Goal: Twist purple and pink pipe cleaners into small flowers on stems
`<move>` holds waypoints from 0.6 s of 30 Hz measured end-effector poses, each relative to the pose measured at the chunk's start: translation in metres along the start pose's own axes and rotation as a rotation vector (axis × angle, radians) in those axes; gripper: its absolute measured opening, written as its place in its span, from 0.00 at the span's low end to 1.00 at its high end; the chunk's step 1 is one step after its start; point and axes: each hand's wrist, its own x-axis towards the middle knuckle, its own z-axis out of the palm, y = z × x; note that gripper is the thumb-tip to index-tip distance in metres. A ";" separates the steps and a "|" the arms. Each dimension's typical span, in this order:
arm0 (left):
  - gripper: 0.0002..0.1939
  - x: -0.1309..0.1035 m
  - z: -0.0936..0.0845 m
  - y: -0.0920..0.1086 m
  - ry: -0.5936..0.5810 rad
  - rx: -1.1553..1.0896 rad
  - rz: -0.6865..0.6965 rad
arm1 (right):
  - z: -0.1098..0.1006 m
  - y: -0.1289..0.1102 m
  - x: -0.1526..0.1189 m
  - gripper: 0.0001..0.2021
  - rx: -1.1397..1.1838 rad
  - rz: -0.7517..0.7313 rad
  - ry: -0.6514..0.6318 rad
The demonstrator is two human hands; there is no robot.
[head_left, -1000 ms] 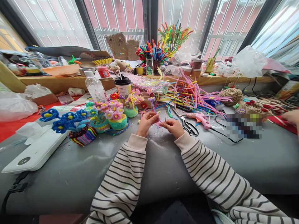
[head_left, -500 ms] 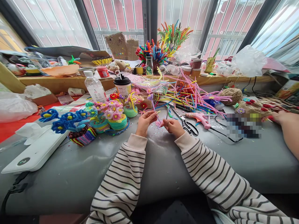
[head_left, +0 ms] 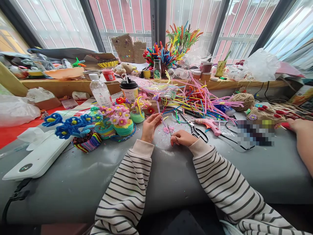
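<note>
My left hand (head_left: 151, 127) is closed in a pinch on a purple pipe cleaner (head_left: 158, 107). It rises from my fingers to a small purple flower (head_left: 156, 97) at its top, and its lower end slants down toward my right hand. My right hand (head_left: 183, 138), its fingers curled, grips small scissors (head_left: 169, 129) whose thin blades point up and left, close to the pipe cleaner's lower end. My fingers hide the handles. Pink fuzzy clippings (head_left: 167, 130) lie on the grey table (head_left: 168, 176) behind the blades.
Pots of pipe-cleaner flowers (head_left: 122, 125) stand at left, near a white power bank (head_left: 39, 158). Larger scissors (head_left: 195, 129), a pink glue gun (head_left: 210, 125) and a pile of pipe cleaners (head_left: 195, 98) lie to the right. Another person's hand (head_left: 297, 125) reaches in at far right.
My right hand has moved slightly down and turned, so the scissors now point up-left. My left hand still pinches the pipe cleaner, almost in the same place.
</note>
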 end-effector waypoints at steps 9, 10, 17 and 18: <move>0.11 -0.001 0.001 0.000 -0.001 -0.031 -0.023 | 0.003 0.002 0.001 0.33 -0.032 -0.027 -0.038; 0.11 -0.001 0.001 -0.001 -0.003 -0.033 -0.022 | 0.003 0.002 0.002 0.33 -0.034 -0.032 -0.044; 0.10 -0.002 0.003 -0.001 -0.017 -0.055 -0.033 | 0.005 -0.001 0.003 0.33 -0.026 -0.049 -0.019; 0.09 -0.002 0.003 0.000 -0.016 -0.058 -0.037 | 0.006 -0.001 0.003 0.33 -0.023 -0.049 -0.013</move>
